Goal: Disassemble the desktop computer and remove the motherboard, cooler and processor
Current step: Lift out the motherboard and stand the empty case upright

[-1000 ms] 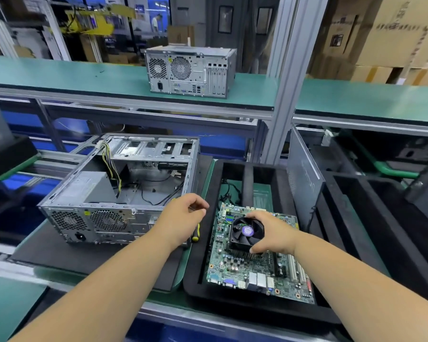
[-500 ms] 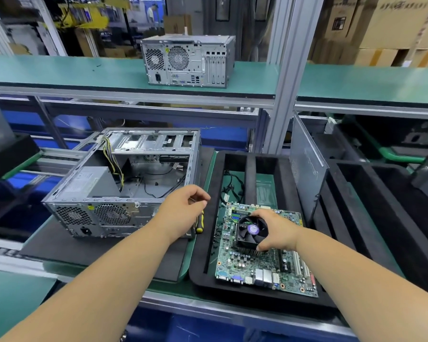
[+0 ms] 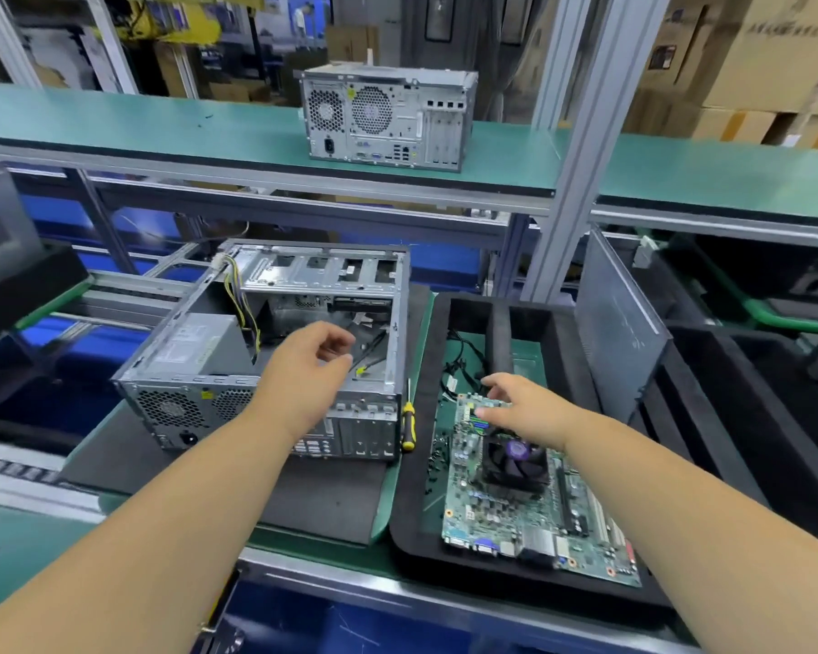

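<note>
Two parts of the task remain: the motherboard [image 3: 515, 507] lies out of the case [image 3: 275, 351], in the black tray [image 3: 412, 535] on the right of the surface, but the cooler [image 3: 513, 464] sits fastened on it, with the processor presumably hidden beneath. Prying the cooler off while it is screwed down could flex the board, and loose screws [image 3: 438, 448] by its left edge may scatter. The left hand [image 3: 303, 375] hovers over the open case, fingers loosely curled, holding nothing. The right hand [image 3: 520, 408] rests spread, fingertips on the board's far end. A screwdriver [image 3: 408, 424] lies between case and tray
</note>
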